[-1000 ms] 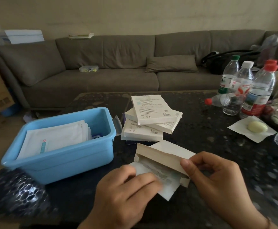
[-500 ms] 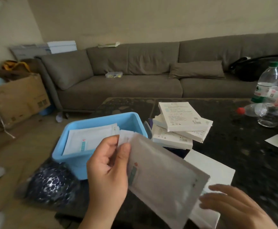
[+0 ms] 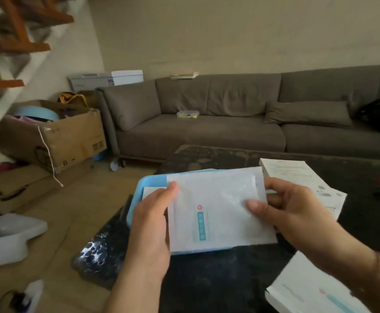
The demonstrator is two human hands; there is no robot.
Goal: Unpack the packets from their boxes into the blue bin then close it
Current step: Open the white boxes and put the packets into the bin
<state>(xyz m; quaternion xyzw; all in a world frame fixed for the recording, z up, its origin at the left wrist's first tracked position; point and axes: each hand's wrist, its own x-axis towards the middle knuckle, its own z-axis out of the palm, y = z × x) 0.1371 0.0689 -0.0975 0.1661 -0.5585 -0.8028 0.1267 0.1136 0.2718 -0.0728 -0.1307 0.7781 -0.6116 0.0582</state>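
A flat white packet (image 3: pixel 216 208) with a teal stripe and a small red mark hangs over the blue bin (image 3: pixel 153 179), hiding most of it. My left hand (image 3: pixel 153 224) grips the packet's left edge, thumb on top. My right hand (image 3: pixel 290 213) pinches its right edge, thumb pressed on the front. Inside the bin a corner of another white packet (image 3: pixel 150 192) shows. A stack of white boxes (image 3: pixel 297 177) lies on the dark table just right of the bin. The emptied box (image 3: pixel 306 292) lies at the near right edge.
The dark speckled table (image 3: pixel 218 281) carries everything. A grey sofa (image 3: pixel 207 129) runs behind it. On the floor to the left stand a cardboard carton (image 3: pixel 55 136), a white plastic tub (image 3: pixel 6 240) and a dark patterned bag (image 3: pixel 101 251) against the table.
My view swung left. The packet, held by my left hand alone before, is now held by both hands and has moved over the bin. My right hand left the emptied box.
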